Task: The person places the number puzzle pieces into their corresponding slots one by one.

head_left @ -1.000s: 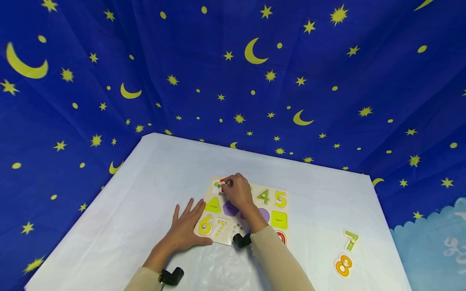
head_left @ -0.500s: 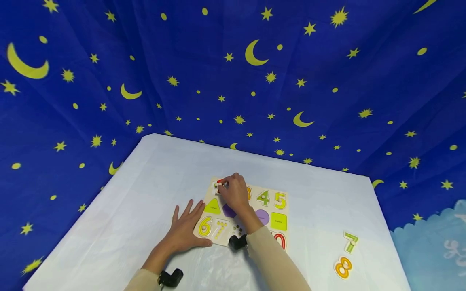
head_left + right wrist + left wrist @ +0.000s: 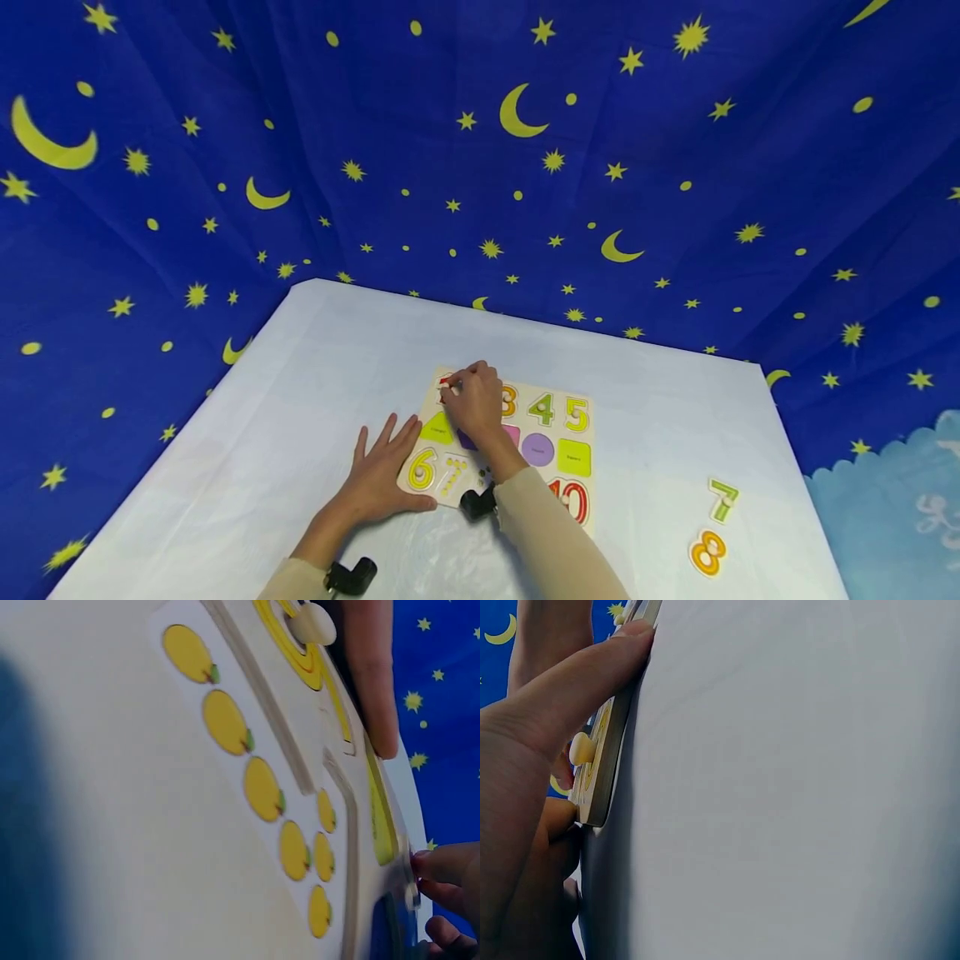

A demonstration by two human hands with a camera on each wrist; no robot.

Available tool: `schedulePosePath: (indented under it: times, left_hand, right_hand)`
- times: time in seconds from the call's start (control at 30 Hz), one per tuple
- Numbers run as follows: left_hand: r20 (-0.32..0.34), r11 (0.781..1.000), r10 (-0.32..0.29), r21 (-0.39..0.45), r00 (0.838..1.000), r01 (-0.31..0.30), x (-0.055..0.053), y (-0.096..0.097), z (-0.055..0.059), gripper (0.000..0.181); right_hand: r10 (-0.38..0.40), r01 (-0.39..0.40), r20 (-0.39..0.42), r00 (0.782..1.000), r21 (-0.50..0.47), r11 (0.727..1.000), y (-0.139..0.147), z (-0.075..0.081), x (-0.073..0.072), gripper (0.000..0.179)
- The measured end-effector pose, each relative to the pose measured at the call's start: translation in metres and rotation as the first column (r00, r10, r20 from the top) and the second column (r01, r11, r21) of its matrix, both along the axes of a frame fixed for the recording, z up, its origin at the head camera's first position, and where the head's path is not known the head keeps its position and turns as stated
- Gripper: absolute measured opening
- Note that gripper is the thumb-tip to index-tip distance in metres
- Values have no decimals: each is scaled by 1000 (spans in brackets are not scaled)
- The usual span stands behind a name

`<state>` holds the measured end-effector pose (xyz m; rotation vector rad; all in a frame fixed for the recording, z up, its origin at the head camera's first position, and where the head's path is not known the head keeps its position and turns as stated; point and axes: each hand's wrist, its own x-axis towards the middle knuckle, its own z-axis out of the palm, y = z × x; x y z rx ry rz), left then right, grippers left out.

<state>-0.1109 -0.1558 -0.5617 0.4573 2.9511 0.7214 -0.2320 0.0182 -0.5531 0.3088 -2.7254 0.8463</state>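
**Dark blue cloth with yellow moons and stars (image 3: pixel 420 167) behind white-covered table (image 3: pixel 322 350); cream wooden number puzzle board (image 3: pixel 559 421) toward near edge**

Left to right:

Left hand (image 3: pixel 381 479): fingers straight and spread, tips at board's left edge, thumb on its near edge by the lower-left corner. Cream sleeve, black wrist camera (image 3: pixel 352 577) on it.

Board, upper-left corner: red numeral piece (image 3: pixel 443 381), mostly under fingers. Can't tell if it sits flush in its recess. Below it, flat yellow triangle (image 3: pixel 437 428); lower-left corner, yellow 6 with round knob (image 3: pixel 422 470). Next along the near edge, 7-shaped recess printed with yellow fruits (image 3: pixel 262 787).

Right hand (image 3: pixel 476 404): reaches across the board, thumb and fingers pinching the red piece. Forearm hides part of middle and lower rows.

Right part of board: top row orange 3 (image 3: pixel 509 401), green 4 (image 3: pixel 542 408), yellow 5 (image 3: pixel 577 414); middle row purple circle (image 3: pixel 537 450), yellow square (image 3: pixel 574 457); lower-right corner, red 10 (image 3: pixel 576 501).

Off the board, near table's right edge: loose green 7 (image 3: pixel 723 500), loose orange 8 (image 3: pixel 707 552) just below it.

Far right, beyond that edge: light blue scalloped cloth (image 3: pixel 885 492).
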Motion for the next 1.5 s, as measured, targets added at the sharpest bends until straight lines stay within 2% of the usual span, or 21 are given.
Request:
schedulePosePath:
  times: [0.2,0.47,0.73,1.07,1.17,1.3,1.5]
  left_hand:
    - [1,1000,-3,0,1000,3,-1,1,-2,124]
    - [10,1000,0,15,1000,0,2,2,1,123]
    - [16,1000,14,6,1000,-14,5,1,1,123]
    - [-9,999,34,11,999,-34,7,1,-1,122]
    - [-7,999,34,10,999,-34,6,1,-1,123]
    - [-7,1000,27,5,1000,-27,4,2,-1,123]
    - [-9,1000,9,17,1000,-8,2,3,-1,124]
  right_hand:
    - [-9,9,49,999,-1,1000,-2,0,1,14]
    - [22,-23,14,1000,35,999,-1,3,1,12]
    - [31,-32,6,999,119,992,-6,2,0,12]
    - [38,-36,-6,999,150,988,-8,0,4,16]
    - [42,-41,-2,999,114,993,-6,-1,5,20]
    - [45,-45,7,999,13,999,2,1,5,27]
    - [30,-31,-13,999,-139,990,25,11,8,33]
